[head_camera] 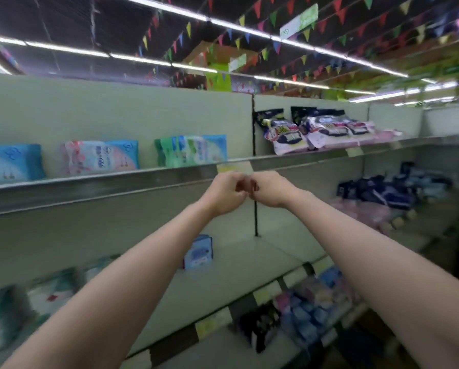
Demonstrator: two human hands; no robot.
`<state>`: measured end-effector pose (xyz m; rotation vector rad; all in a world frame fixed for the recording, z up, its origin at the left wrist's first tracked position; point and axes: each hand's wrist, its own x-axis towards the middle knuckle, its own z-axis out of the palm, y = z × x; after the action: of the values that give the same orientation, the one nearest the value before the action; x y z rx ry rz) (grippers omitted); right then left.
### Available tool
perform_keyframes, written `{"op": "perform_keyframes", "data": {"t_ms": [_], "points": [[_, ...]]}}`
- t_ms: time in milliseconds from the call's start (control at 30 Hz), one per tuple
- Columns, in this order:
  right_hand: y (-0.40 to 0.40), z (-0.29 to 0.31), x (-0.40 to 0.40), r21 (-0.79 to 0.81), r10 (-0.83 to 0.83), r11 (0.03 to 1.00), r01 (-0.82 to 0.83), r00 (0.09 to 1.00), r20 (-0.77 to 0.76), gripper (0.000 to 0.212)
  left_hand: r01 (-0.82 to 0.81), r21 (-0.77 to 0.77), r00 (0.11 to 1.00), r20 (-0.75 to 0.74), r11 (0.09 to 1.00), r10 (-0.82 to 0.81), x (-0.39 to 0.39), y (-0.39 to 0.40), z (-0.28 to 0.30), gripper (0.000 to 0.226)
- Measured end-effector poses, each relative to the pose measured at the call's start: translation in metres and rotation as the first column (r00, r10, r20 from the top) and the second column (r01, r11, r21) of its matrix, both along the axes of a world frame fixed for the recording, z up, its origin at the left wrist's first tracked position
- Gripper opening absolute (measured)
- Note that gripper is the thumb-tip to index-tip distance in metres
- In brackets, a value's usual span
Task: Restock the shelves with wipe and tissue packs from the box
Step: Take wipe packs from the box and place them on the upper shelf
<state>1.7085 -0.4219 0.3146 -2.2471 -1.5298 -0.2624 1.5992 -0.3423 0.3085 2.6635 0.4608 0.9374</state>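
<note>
Big grey shelf unit (116,110) fills the view, wipe packs (100,157) sit up left of the fingers on the top shelf, one small blue pack (198,252) stands below them, and left hand (224,194) and right hand (272,189) touch, fingers curled, seemingly holding nothing.

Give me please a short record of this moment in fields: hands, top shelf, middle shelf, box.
left hand: left hand, fingers curled, holds no pack
right hand: right hand, fingers curled, touching the left one
top shelf: grey metal top shelf with light blue soft pack, pink and blue soft pack, green and blue soft packs
middle shelf: one small blue upright pack
box: not in view
</note>
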Motion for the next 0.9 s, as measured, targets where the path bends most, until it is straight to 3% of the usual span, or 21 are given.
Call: {"op": "perform_keyframes", "data": {"t_ms": [100,233,367,433,533,600,667,800,900], "points": [[-0.036,-0.046,0.012,-0.106,-0.098,0.99,0.088,0.991,-0.092,0.023,0.021,-0.101,0.988,-0.148,0.995,-0.036,0.017,-0.021,-0.045,0.025],[-0.087,-0.118,0.028,-0.295,-0.186,0.949,0.108,0.951,-0.248,0.027,0.042,-0.261,0.897,-0.415,0.964,-0.151,0.046,-0.052,-0.123,0.033],[-0.126,-0.194,0.054,-0.339,-0.251,0.937,0.08,0.83,-0.498,0.028,0.049,-0.329,0.815,-0.533,0.943,-0.228,0.074,-0.079,-0.192,0.033],[-0.139,-0.226,0.071,-0.375,-0.29,0.924,0.078,0.78,-0.554,0.027,0.049,-0.336,0.728,-0.633,0.941,-0.264,0.094,-0.087,-0.22,0.037],[-0.157,-0.274,0.102,-0.453,-0.367,0.889,0.067,0.695,-0.618,0.023,-0.014,-0.403,0.528,-0.78,0.915,-0.335,0.124,-0.105,-0.265,0.041],[-0.172,-0.309,0.13,-0.508,-0.433,0.858,0.073,0.635,-0.64,0.022,-0.063,-0.456,0.471,-0.798,0.888,-0.377,0.152,-0.121,-0.301,0.039],[-0.184,-0.334,0.145,-0.53,-0.462,0.844,0.075,0.603,-0.651,0.026,-0.069,-0.488,0.48,-0.781,0.87,-0.4,0.164,-0.134,-0.329,0.038],[-0.216,-0.395,0.187,-0.596,-0.557,0.79,0.146,0.578,-0.597,0.034,-0.029,-0.457,0.43,-0.809,0.889,-0.402,0.207,-0.162,-0.386,0.04],[-0.245,-0.438,0.217,-0.614,-0.62,0.759,0.217,0.528,-0.58,0.043,-0.052,-0.543,0.358,-0.794,0.838,-0.492,0.237,-0.179,-0.424,0.045]]}}
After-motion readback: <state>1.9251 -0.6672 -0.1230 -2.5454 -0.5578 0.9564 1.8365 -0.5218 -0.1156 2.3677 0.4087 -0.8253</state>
